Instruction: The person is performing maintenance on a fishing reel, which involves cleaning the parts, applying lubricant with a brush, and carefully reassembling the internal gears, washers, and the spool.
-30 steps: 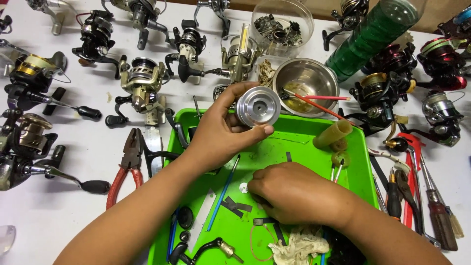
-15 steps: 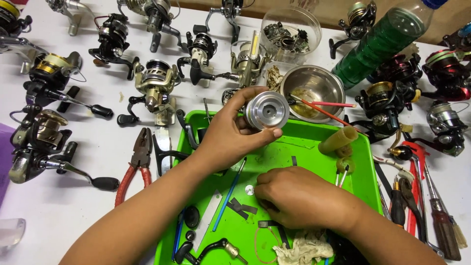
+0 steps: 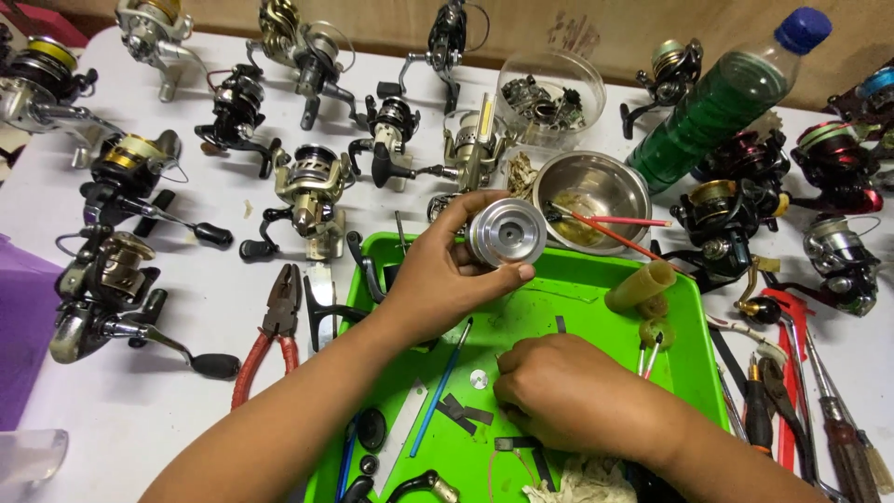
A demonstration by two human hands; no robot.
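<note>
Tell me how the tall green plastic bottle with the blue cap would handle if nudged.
The green plastic bottle with the blue cap looks tall and narrow, so it would probably tip rather than slide. It appears full, so likely heavy for its size. Once down, its round body would probably roll toward the steel bowl.

The spool in the left hand is plain silver-grey metal. Beneath it the tray is bright green, and it carries a thin blue brush, small dark grey strips and a little silver disc. The counter is white. The pliers have red handles and dark jaws. The bowl is shiny steel with two red sticks across it. The bottle looks dark green with a blue cap. One reel shows gold on black, another reel deep red. A purple thing lies at the left edge.
</note>
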